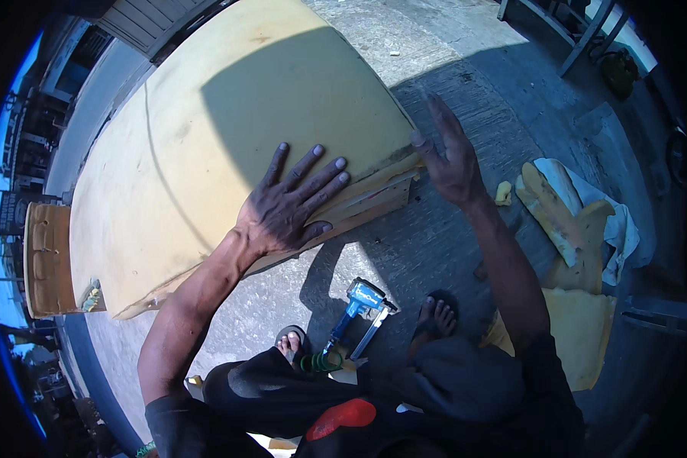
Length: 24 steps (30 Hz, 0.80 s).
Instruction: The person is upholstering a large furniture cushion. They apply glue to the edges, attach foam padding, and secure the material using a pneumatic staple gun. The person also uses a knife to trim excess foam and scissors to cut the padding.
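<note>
A large block covered in yellow foam (pixel 206 137) fills the upper left, with a wooden board (pixel 385 200) showing under its near edge. My left hand (pixel 286 202) lies flat on the foam near that edge, fingers spread. Beside the block's right corner is my right hand (pixel 454 156), fingers stretched out and slightly blurred, holding nothing. Whether it touches the foam I cannot tell. Between my feet a blue staple gun (pixel 365 299) rests on the ground, a green coiled hose (pixel 320 362) at its handle.
Foam offcuts (pixel 549 210) and a white cloth (pixel 622 229) lie on the ground at the right, with a yellow foam sheet (pixel 588 336) nearer me. A brown padded panel (pixel 49 259) stands at the far left. A metal frame (pixel 580 38) stands at the upper right.
</note>
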Each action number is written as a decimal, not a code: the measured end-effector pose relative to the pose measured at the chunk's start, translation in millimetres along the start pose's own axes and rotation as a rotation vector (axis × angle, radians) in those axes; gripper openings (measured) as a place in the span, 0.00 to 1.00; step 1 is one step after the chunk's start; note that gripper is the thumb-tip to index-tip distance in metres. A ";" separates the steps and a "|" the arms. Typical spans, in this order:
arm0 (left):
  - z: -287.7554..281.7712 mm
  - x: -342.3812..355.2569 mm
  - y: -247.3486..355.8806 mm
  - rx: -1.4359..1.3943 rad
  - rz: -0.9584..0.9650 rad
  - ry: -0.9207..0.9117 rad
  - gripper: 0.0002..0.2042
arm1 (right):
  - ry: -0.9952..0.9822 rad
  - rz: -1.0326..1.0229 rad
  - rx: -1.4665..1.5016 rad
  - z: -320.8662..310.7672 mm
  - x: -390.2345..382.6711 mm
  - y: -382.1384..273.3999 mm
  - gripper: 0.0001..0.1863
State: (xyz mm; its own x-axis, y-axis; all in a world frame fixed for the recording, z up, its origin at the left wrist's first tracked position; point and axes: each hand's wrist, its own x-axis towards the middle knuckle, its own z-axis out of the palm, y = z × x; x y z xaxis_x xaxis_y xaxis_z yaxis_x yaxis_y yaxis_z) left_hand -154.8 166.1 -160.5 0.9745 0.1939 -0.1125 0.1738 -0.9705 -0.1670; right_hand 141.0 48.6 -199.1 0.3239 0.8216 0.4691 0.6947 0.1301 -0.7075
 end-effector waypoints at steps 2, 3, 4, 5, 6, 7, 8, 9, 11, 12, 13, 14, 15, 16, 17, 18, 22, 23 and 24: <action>-7.5 13.3 7.3 0.010 -0.001 0.030 0.41 | -0.141 -0.122 -0.230 23.3 23.2 9.6 0.33; -7.0 19.2 9.8 0.017 -0.004 0.042 0.40 | -0.208 -0.198 -0.343 38.8 32.6 12.3 0.32; -3.8 16.0 17.1 0.008 -0.027 0.056 0.39 | -0.199 -0.178 -0.282 47.1 29.3 12.5 0.32; -3.2 10.7 19.4 0.015 -0.060 0.071 0.38 | -0.187 -0.169 -0.213 47.2 21.2 14.7 0.31; -1.8 9.1 20.1 0.024 -0.091 0.092 0.37 | -0.175 -0.161 -0.149 47.3 17.4 18.2 0.31; 0.3 6.2 28.5 -0.005 -0.174 0.130 0.37 | -0.166 -0.174 -0.090 49.8 13.4 16.5 0.30; 8.9 4.6 42.7 -0.049 -0.251 0.171 0.36 | -0.170 -0.173 -0.039 53.2 5.9 18.2 0.30; 11.3 5.8 52.1 -0.076 -0.317 0.222 0.35 | -0.173 -0.194 -0.036 52.9 5.3 17.1 0.30; 21.2 13.5 63.6 -0.079 -0.397 0.328 0.35 | -0.164 -0.226 -0.038 53.6 9.1 18.9 0.29; 25.2 18.1 73.0 -0.093 -0.435 0.376 0.35 | -0.154 -0.257 -0.030 52.5 9.7 24.0 0.29; 28.0 23.2 80.1 -0.099 -0.491 0.399 0.36 | -0.141 -0.286 -0.020 52.1 11.7 28.5 0.28; 30.4 30.1 88.9 -0.116 -0.531 0.418 0.36 | -0.126 -0.298 -0.018 50.7 9.4 28.7 0.28; 32.5 32.1 97.8 -0.131 -0.569 0.436 0.36 | -0.115 -0.286 -0.044 53.0 8.9 27.8 0.29; 34.3 30.1 108.5 -0.176 -0.630 0.476 0.36 | -0.136 -0.264 -0.025 56.2 5.6 25.3 0.28; 34.4 35.3 118.4 -0.220 -0.678 0.534 0.35 | -0.144 -0.245 -0.022 53.4 6.5 24.4 0.28; 34.2 40.3 126.3 -0.256 -0.713 0.588 0.35 | -0.139 -0.222 -0.014 51.0 8.8 23.9 0.28; 36.2 32.5 170.2 -0.572 -0.924 0.965 0.29 | -0.094 -0.158 0.045 36.7 -0.9 19.9 0.28; 39.9 27.7 176.8 -0.634 -0.997 1.032 0.27 | -0.079 -0.208 -0.032 30.3 -5.2 18.4 0.27; 44.8 20.3 172.8 -0.542 -1.005 1.047 0.26 | -0.066 -0.256 -0.109 23.5 -8.2 13.5 0.27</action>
State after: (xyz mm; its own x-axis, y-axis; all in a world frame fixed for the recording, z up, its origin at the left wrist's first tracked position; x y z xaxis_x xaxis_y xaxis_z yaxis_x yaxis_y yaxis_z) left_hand -111.4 8.8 -235.5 0.0488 0.8165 0.5752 0.5983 -0.4850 0.6378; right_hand 132.7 56.6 -225.0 0.0887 0.8044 0.5875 0.8149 0.2806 -0.5072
